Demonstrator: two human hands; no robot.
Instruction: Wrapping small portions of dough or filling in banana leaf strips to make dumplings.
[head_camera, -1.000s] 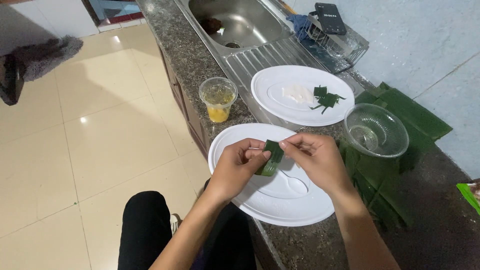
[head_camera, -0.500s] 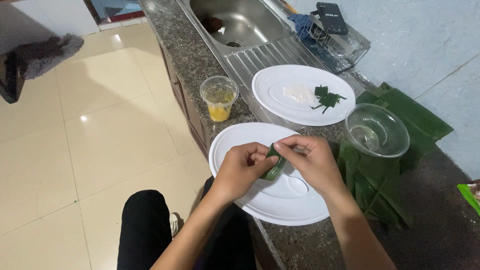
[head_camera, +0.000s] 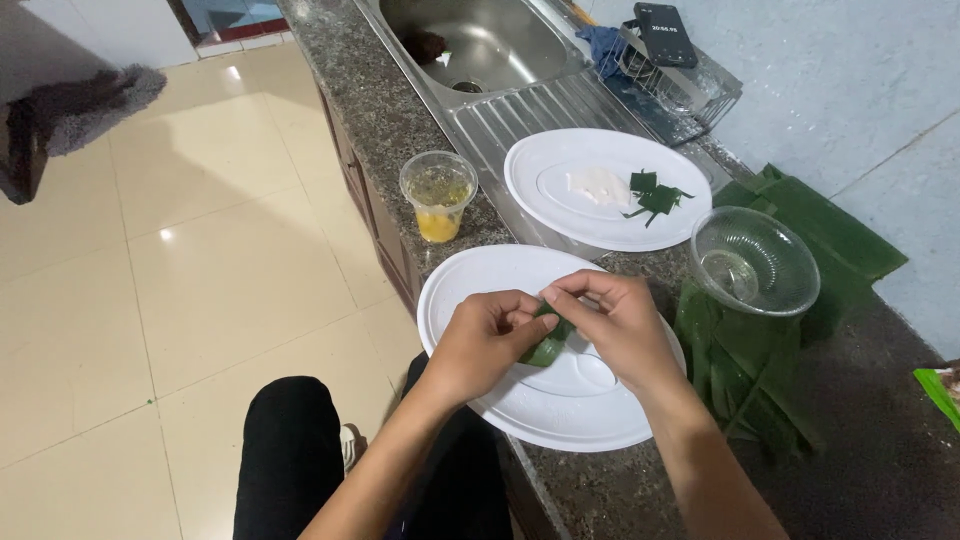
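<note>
Green folded leaf strip (head_camera: 548, 343) is pinched between both hands above the near white oval plate (head_camera: 480, 283): left hand (head_camera: 487, 341) grips its lower-left end, right hand (head_camera: 612, 325) its upper-right end, long axis slanted between them.

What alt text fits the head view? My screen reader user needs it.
Both hands, left hand and right hand, pinch a folded green leaf piece over a white plate on a granite counter. Nearby: glass bowl, plastic cup, second plate.
</note>
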